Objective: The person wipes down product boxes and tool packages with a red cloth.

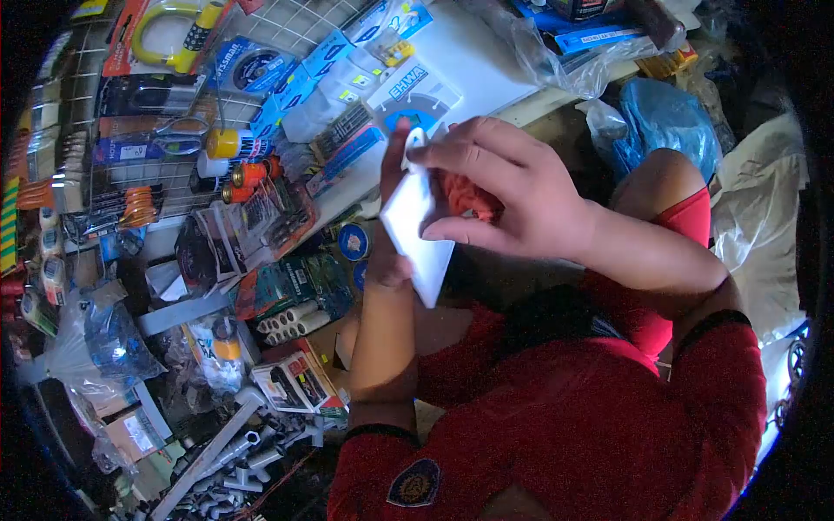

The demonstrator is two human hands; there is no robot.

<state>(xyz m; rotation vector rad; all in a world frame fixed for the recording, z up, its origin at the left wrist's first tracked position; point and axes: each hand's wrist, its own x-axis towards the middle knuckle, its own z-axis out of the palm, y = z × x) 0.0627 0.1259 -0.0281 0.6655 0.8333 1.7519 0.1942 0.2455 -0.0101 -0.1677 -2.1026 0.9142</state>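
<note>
A bright white, flat rectangular package with a holed hang tab at its top is held up tilted in front of my chest. My left hand grips it along its left side, thumb on the near edge and the other fingers partly hidden behind. From the right, my right hand reaches over, with its bent index finger at the hang tab and its thumb by the package's right edge. Something crumpled and orange-red shows beneath my right palm; I cannot make out what it is or whether that hand holds it.
A wire rack of packaged hardware stands at upper left, beside a white counter with an EHWA disc package. Grey pipe fittings lie at lower left. A blue plastic bag sits at upper right.
</note>
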